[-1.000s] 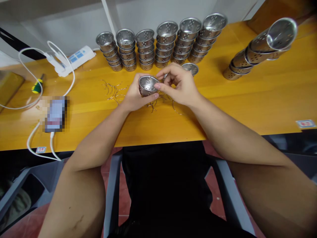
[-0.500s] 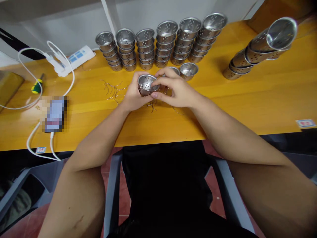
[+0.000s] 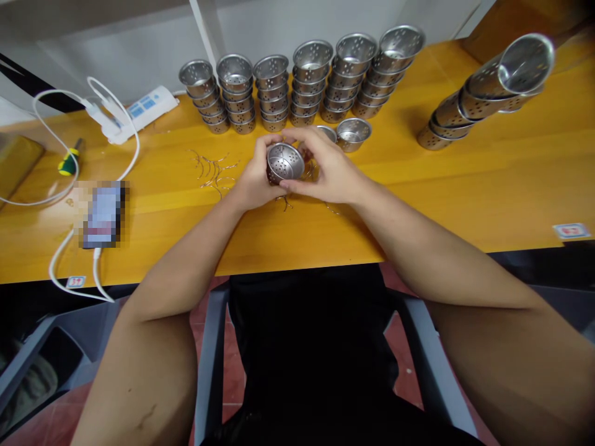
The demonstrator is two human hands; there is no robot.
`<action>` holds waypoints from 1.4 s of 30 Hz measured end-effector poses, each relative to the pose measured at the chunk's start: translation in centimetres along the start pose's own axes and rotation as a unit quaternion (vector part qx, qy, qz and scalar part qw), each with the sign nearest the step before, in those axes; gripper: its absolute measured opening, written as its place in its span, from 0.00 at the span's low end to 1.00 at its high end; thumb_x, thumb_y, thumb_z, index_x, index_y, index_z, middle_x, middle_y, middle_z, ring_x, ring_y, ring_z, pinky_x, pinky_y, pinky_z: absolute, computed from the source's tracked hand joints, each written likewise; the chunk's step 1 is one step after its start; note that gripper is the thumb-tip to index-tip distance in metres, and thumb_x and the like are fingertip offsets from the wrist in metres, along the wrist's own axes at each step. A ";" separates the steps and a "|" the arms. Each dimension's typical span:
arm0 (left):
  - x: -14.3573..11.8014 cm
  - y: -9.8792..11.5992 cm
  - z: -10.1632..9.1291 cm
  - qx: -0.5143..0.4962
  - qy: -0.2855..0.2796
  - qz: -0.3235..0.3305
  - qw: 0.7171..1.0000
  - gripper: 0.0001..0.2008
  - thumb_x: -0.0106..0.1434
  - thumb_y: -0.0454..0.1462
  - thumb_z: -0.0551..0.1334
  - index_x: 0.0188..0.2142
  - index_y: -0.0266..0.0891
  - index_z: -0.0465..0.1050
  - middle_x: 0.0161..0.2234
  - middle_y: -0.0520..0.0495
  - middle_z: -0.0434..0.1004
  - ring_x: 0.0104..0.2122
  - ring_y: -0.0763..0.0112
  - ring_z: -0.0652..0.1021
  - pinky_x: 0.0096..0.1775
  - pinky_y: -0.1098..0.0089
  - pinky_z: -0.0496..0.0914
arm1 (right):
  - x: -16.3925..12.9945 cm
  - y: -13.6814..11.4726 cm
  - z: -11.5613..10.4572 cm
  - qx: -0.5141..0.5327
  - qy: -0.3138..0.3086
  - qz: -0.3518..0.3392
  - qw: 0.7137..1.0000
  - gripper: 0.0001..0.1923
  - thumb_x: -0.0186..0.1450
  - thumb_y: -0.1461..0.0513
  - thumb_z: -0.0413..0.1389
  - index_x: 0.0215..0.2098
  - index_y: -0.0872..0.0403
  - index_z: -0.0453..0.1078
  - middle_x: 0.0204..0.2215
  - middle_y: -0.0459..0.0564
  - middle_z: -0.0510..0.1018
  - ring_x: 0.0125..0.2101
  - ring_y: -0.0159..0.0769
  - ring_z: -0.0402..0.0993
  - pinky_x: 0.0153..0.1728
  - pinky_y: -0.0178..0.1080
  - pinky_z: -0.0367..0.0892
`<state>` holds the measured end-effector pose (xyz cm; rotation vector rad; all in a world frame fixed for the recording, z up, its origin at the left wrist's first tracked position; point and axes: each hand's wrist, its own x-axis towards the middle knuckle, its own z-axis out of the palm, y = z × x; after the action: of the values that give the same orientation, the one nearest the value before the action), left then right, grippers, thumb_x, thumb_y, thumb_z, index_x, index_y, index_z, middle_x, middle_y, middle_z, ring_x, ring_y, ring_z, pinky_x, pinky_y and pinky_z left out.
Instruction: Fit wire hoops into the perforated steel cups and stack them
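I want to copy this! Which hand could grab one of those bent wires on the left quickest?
Probably the left hand: the wire hooks lie right beside it, while the right hand sits across the perforated cup.

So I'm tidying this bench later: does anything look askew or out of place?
Yes. The stack of perforated cups at far right lies tipped on its side, unlike the upright stacks at the back. Thin wire pieces lie scattered loose beside the hands.
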<state>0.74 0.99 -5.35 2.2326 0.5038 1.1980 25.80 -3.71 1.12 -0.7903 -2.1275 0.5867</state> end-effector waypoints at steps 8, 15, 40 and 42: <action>-0.6 0.3 -0.5 0.057 -0.003 -0.091 0.994 0.56 0.71 0.68 0.78 0.83 0.61 0.47 0.75 0.35 0.74 0.66 0.49 0.86 0.65 0.44 0.86 | -1.0 -2.4 -10.3 -0.196 0.016 0.147 0.969 0.44 0.72 0.63 0.77 0.83 0.50 0.73 0.78 0.69 0.70 0.79 0.63 0.70 0.86 0.56 0.65; -0.8 0.3 -0.6 0.055 -0.010 -0.098 0.994 0.47 0.76 0.61 0.76 0.81 0.57 0.53 0.76 0.34 0.76 0.66 0.52 0.86 0.66 0.46 0.84 | -1.4 -2.8 -14.7 -0.344 -0.106 0.471 0.805 0.42 0.80 0.57 0.77 0.86 0.56 0.71 0.78 0.78 0.70 0.73 0.67 0.79 0.79 0.56 0.69; -0.5 1.8 -1.2 0.095 -0.021 -0.115 0.989 0.38 0.78 0.56 0.76 0.76 0.46 0.66 0.76 0.32 0.79 0.65 0.55 0.86 0.64 0.53 0.85 | -0.9 0.9 -12.0 -0.337 -0.149 0.400 0.839 0.20 0.82 0.69 0.59 0.68 0.62 0.84 0.58 0.71 0.90 0.57 0.57 0.86 0.53 0.48 0.74; -0.4 2.3 -1.3 0.098 -0.024 -0.118 0.988 0.37 0.77 0.55 0.76 0.75 0.46 0.67 0.76 0.32 0.79 0.66 0.54 0.86 0.65 0.54 0.85 | -0.8 0.7 -12.1 -0.344 -0.138 0.403 0.837 0.18 0.83 0.67 0.58 0.65 0.63 0.85 0.56 0.71 0.91 0.52 0.55 0.87 0.47 0.48 0.70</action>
<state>-0.39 -0.60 -3.57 2.2804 0.8729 1.0085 36.00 -2.04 7.48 -2.1824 -2.2106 0.3258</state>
